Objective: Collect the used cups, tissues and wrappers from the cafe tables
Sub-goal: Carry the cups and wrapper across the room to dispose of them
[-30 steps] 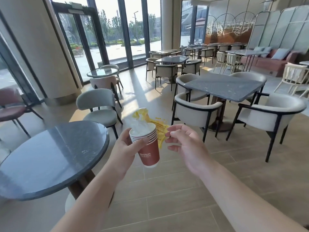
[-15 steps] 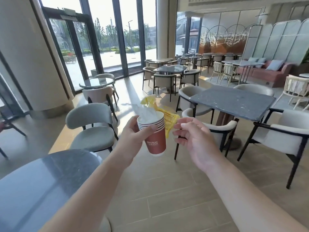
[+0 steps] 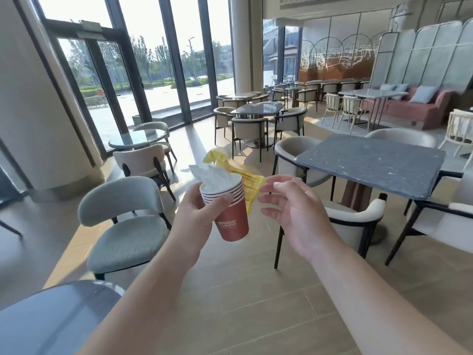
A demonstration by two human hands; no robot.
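Head cam view puts the person mid-floor between tables, so this looks like a fair way into the job, not the start. The left hand [image 3: 197, 216] grips a nested stack of red-brown paper cups with white striped rims [image 3: 227, 208], fingers and thumb wrapped round the upper part, held just below centre frame. Several rims show stacked, so a good few cups look collected already.

As for what's inside: a crumpled white tissue [image 3: 210, 175] is stuffed into the top cup and pokes up out of the mouth. A crinkly yellow plastic wrapper [image 3: 249, 184] hangs out at the cup's 2 o'clock side, partly tucked behind the rim; how deep it sits in the cup can't be told. The right hand [image 3: 294, 208] has its fingers loosely curled with thumb and fingertips right at the wrapper's edge. Looks like a light pinch on it, probably to push it down into the cup, but that's a guess.

What's left: the grey speckled square stone table [image 3: 371, 165] at about 2 o'clock shows nothing on the part of its top in view. The dark round table [image 3: 51, 316] at 7 o'clock is only partly in frame. The small round glass table [image 3: 138, 138] at 10 o'clock and the tables further back around 12 to 1 o'clock are too far off to tell whether any rubbish sits on them. So the remaining job is likely checking those and then binning the lot.
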